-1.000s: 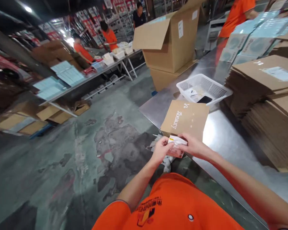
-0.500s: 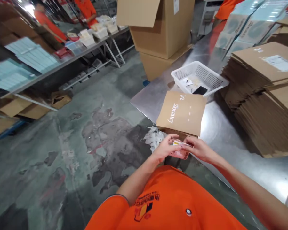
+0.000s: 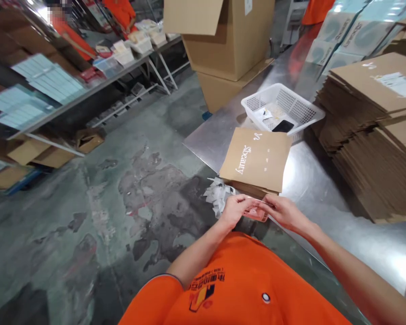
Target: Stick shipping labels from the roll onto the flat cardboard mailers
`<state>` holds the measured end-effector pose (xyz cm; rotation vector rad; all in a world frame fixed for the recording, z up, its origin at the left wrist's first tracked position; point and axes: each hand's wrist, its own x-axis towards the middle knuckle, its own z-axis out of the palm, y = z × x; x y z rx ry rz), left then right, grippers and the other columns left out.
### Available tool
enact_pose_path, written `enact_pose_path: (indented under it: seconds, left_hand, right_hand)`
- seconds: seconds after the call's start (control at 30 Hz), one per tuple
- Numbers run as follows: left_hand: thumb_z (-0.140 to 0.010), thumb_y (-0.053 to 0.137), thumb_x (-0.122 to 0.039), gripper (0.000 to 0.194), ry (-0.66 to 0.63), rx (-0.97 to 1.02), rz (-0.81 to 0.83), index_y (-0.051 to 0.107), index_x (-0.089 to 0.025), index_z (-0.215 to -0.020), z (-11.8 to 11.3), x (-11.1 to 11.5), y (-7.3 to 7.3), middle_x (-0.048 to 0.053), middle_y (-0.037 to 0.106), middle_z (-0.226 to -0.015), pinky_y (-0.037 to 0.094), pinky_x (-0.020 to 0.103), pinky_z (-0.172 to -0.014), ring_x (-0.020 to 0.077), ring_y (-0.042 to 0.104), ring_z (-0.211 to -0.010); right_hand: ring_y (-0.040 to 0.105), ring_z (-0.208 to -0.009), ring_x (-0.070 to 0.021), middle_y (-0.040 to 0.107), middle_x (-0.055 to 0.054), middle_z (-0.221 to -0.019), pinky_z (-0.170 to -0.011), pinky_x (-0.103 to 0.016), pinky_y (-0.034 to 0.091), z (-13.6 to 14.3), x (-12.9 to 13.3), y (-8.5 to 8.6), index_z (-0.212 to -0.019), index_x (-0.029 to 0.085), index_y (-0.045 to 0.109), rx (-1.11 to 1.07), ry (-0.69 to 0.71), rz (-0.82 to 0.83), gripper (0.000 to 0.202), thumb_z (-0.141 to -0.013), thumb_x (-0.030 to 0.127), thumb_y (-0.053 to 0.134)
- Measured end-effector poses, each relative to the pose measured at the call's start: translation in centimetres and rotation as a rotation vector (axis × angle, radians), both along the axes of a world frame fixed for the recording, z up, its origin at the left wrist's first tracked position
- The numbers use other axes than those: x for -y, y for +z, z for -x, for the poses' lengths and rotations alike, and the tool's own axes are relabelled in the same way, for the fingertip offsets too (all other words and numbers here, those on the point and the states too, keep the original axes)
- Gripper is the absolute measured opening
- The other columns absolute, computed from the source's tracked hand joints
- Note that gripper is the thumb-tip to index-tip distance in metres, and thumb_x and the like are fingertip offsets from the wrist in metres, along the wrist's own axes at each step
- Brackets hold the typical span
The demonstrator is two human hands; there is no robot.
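Close to my body, at the table's near edge, both hands pinch a small pink-and-white printed piece [image 3: 256,213], perhaps a packet or label; its exact kind is unclear. My left hand [image 3: 236,208] has its fingers closed over the left end. On the right end, the thumb and fingers of my right hand [image 3: 284,213] are pressed together. Just beyond them lies a stack of flat brown cardboard mailers [image 3: 257,158] with white "beauty" lettering. A bunch of crumpled whitish strips [image 3: 216,195] hangs by the table edge, left of my left hand.
On the metal table [image 3: 209,140] stands a white perforated basket [image 3: 302,119] with a black phone [image 3: 283,126] and small papers. Tall piles of folded cardboard [image 3: 375,158] rise at right. Large cartons [image 3: 219,58] stand ahead. People in orange work beside another table [image 3: 64,107].
My left fingers, raised apart before, have closed down over the pink-and-white piece, and its white-and-yellow top is now mostly covered. My right hand has barely moved.
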<state>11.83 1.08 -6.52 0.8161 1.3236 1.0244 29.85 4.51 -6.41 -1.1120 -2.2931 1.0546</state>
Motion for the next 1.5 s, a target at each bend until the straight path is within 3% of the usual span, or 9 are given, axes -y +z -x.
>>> enact_pose_path:
  seconds: [0.13, 0.23, 0.37, 0.57, 0.77, 1.0, 1.2, 1.3, 1.5]
  left_hand:
    - [-0.069, 0.069, -0.051, 0.039, -0.089, 0.023, -0.008, 0.071, -0.012, -0.077, -0.4, 0.1, -0.4, 0.004, 0.066, -0.071, 0.046, 0.028, -0.068, 0.0161, 0.058, -0.069]
    - [-0.072, 0.070, -0.040, 0.032, -0.112, 0.026, -0.071, 0.071, -0.016, -0.092, -0.8, 0.2, 0.0, 0.005, 0.069, -0.089, 0.047, 0.028, -0.079, 0.0177, 0.061, -0.085]
    - [-0.066, 0.072, -0.031, 0.019, -0.008, -0.043, -0.074, 0.063, -0.015, -0.073, -1.4, 0.2, 0.3, 0.000, 0.062, -0.073, 0.044, 0.024, -0.069, 0.0120, 0.055, -0.069]
    - [-0.067, 0.070, -0.049, 0.040, 0.068, -0.057, -0.041, 0.048, -0.017, -0.057, -2.4, 0.4, -1.1, -0.006, 0.044, -0.053, 0.034, 0.022, -0.053, 0.0078, 0.040, -0.052]
    - [-0.061, 0.079, -0.041, 0.039, -0.119, 0.056, -0.039, 0.062, -0.015, -0.085, -2.4, 0.9, -0.9, 0.001, 0.064, -0.078, 0.044, 0.026, -0.068, 0.0134, 0.057, -0.071]
    - [-0.065, 0.072, -0.042, 0.038, -0.010, -0.166, -0.094, 0.048, -0.017, -0.052, -1.7, 0.7, -2.0, -0.006, 0.043, -0.051, 0.031, 0.023, -0.054, 0.0080, 0.039, -0.054]
    - [-0.061, 0.074, -0.055, 0.045, 0.006, -0.079, -0.044, 0.048, -0.017, -0.057, -0.8, -0.1, -4.8, -0.006, 0.044, -0.052, 0.030, 0.023, -0.051, 0.0080, 0.038, -0.051]
    - [-0.056, 0.079, -0.050, 0.044, 0.005, -0.001, -0.038, 0.054, -0.017, -0.071, 0.3, -0.5, -6.3, -0.006, 0.050, -0.058, 0.032, 0.021, -0.053, 0.0077, 0.041, -0.053]
    - [-0.059, 0.079, -0.044, 0.039, 0.097, -0.028, -0.034, 0.058, -0.015, -0.073, 2.8, -2.1, -7.6, -0.007, 0.051, -0.058, 0.036, 0.020, -0.054, 0.0072, 0.044, -0.055]
  right_hand:
    - [0.046, -0.055, -0.0117, 0.052, 0.000, -0.058, -0.052, -0.024, 0.032, -0.5, -0.2, -0.3, -0.062, 0.020, 0.047, -0.003, -0.019, 0.054, 0.047, -0.090, 0.057, 0.040]
    - [0.050, -0.061, -0.0123, 0.058, -0.001, -0.066, -0.055, -0.023, 0.036, -0.7, -0.3, -0.7, -0.070, 0.019, 0.053, -0.064, -0.030, 0.092, 0.041, -0.088, 0.056, 0.045]
    - [0.053, -0.063, -0.0132, 0.061, -0.002, -0.070, -0.057, -0.024, 0.038, -1.1, -0.1, -1.2, -0.075, 0.019, 0.057, -0.062, -0.024, 0.141, 0.038, -0.088, 0.053, 0.046]
    - [0.045, -0.056, -0.0111, 0.052, 0.001, -0.058, -0.052, -0.023, 0.031, -1.8, 0.5, -1.4, -0.064, 0.019, 0.051, 0.002, -0.019, 0.117, 0.044, -0.089, 0.055, 0.042]
    - [0.050, -0.058, -0.0123, 0.059, -0.001, -0.064, -0.056, -0.024, 0.037, -2.0, 1.0, -1.7, -0.070, 0.019, 0.055, -0.060, 0.000, 0.085, 0.046, -0.092, 0.055, 0.037]
    - [0.061, -0.075, -0.0160, 0.069, -0.005, -0.090, -0.065, -0.026, 0.045, -1.8, 0.2, -0.5, -0.098, 0.020, 0.063, -0.118, -0.034, 0.118, 0.031, -0.090, 0.044, 0.047]
    - [0.055, -0.064, -0.0139, 0.064, -0.003, -0.072, -0.059, -0.025, 0.039, -0.8, -3.2, -0.1, -0.077, 0.020, 0.058, 0.004, 0.009, 0.055, 0.024, -0.086, 0.038, 0.046]
    - [0.054, -0.061, -0.0136, 0.062, -0.001, -0.069, -0.057, -0.025, 0.039, 0.1, -6.0, -0.1, -0.088, 0.019, 0.060, 0.028, -0.004, 0.084, 0.024, -0.084, 0.037, 0.046]
    - [0.057, -0.060, -0.0142, 0.065, -0.001, -0.066, -0.055, -0.025, 0.042, 1.6, -11.6, 0.6, -0.075, 0.019, 0.066, 0.095, 0.223, 0.197, 0.025, -0.080, 0.041, 0.055]
